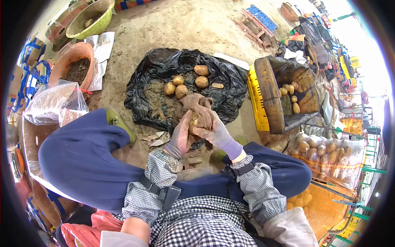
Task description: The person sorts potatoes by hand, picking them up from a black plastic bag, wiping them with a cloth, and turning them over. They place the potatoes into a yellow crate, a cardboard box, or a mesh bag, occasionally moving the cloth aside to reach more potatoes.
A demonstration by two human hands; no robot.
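Note:
Both hands wear light knit gloves and meet over the near edge of a black plastic sheet [228,92] on the ground. My left hand [180,135] is closed around a potato [194,122], mostly covered by fingers and cloth. My right hand [220,136] grips a brown cloth [198,106] that wraps the potato's far side, its thumb pressing on the potato. Just beyond the hands, several potatoes [181,91] lie on the plastic among loose dirt. A small tan piece [217,85] rests to their right.
A yellow crate [258,103] with dark lining holds several potatoes at right. Nearer stands a clear bag of potatoes [325,154]. On the left are an orange tub [87,53] of soil and a greenish basin [101,24]. A blue-topped stool [262,19] stands at the back.

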